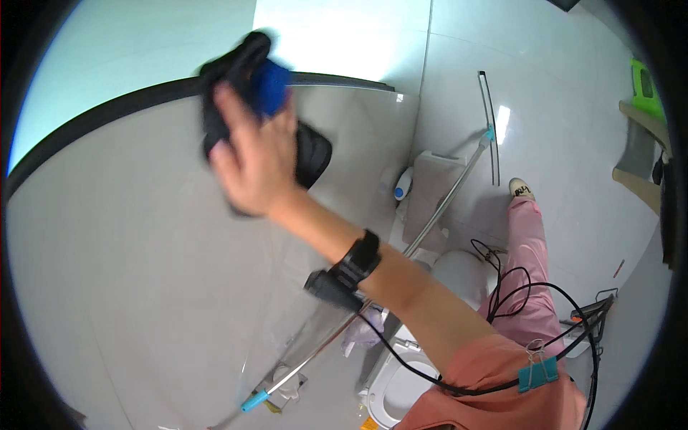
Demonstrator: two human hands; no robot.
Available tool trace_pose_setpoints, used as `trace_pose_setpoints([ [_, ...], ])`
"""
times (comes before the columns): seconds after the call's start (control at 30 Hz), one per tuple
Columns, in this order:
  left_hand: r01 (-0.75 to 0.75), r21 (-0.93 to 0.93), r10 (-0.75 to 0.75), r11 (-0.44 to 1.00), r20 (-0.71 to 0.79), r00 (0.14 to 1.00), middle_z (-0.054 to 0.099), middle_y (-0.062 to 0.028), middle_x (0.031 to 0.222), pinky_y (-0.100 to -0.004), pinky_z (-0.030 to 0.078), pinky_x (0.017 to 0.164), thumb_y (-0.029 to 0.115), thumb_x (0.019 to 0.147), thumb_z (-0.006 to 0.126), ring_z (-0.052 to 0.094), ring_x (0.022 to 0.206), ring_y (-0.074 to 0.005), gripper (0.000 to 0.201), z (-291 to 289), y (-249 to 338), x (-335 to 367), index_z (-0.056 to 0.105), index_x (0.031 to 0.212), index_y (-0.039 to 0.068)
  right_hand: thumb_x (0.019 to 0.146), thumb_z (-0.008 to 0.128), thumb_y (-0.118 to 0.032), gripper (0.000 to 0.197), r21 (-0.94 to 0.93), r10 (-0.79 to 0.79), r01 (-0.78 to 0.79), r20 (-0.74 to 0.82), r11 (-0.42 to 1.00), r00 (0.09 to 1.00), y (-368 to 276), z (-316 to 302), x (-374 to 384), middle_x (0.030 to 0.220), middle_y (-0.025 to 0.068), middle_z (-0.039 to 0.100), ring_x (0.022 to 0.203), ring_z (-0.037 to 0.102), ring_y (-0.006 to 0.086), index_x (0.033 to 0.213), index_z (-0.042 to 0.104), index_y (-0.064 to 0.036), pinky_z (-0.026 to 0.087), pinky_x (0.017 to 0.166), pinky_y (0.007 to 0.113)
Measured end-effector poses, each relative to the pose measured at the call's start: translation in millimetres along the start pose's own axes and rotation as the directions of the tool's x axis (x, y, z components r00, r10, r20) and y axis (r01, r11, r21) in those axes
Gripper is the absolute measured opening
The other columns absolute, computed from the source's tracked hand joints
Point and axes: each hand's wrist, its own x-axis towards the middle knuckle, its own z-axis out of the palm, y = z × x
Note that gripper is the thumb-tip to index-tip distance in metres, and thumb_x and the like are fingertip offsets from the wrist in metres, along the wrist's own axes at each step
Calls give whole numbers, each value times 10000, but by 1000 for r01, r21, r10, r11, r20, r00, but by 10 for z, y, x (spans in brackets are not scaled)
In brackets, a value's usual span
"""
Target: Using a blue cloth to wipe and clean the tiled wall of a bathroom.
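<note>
Wall: pale and glossy, filling the left and middle point(143, 272), with a black strip point(93, 118) curving along its upper edge.
Floor: light tiles point(459, 64) at the upper right, reflecting a bright patch.
Pane: pale blue-green and lit point(150, 50), beyond the black strip.
Squeegee: long pole point(451, 192) slanting behind the forearm; its narrow head is on the floor, its teal end low and near the wall.
Leg: pink trousers point(530, 247), the shoe point(521, 188) on the floor.
Sleeve: orange-pink point(494, 380), at the lower right.
Toilet: white, its seat point(378, 403) partly in sight beside the sleeve.
Cloth: black with a blue patch, blurred point(240, 68); it lies under the right hand at the top of the wall, overlapping the black strip in this view. Whether every part touches the wall cannot be told.
Right hand: back toward the camera point(258, 165), fingers spread and half bent over the cloth, which it has hold of; blur hides how tightly.
Left hand: outside the view, so its grip cannot be told.
Cable: black point(466, 392), running from the wrist box past the sleeve.
Wrist band: black point(358, 259), with a black box point(333, 289) attached.
Clip: teal point(537, 375), gripping the sleeve.
Bottle: white and blue point(403, 183), near the foot of the wall.
</note>
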Motion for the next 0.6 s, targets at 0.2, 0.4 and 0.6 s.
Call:
trace_pose_setpoints([
  [0.2,157,-74,-138,985,217,966,243,-282,1361,-523,226,967,597,668,676,206,1248,-398,1080,-473,59,61,184,1393,-34,937,429,-230,466,38,491,-492,-169,870,855,1405,-400,90,1414,222,414,1296,396,377,1334,437,14,183,1143,502],
  [0.4,257,-100,-208,961,349,914,359,-222,1324,-471,319,922,497,731,681,326,1198,-337,908,-853,-48,118,275,1383,13,978,376,-294,554,14,754,-780,-267,625,600,2623,-651,-598,1404,271,405,1305,373,401,1375,352,92,259,1109,403],
  [0.6,305,-145,-218,941,429,877,474,-162,1287,-419,412,877,396,794,686,446,1148,-276,741,-1143,-111,279,366,1372,60,979,371,-292,563,109,895,-931,-333,349,297,2589,-758,-1931,1370,320,417,1287,386,431,1341,371,138,285,1091,404],
])
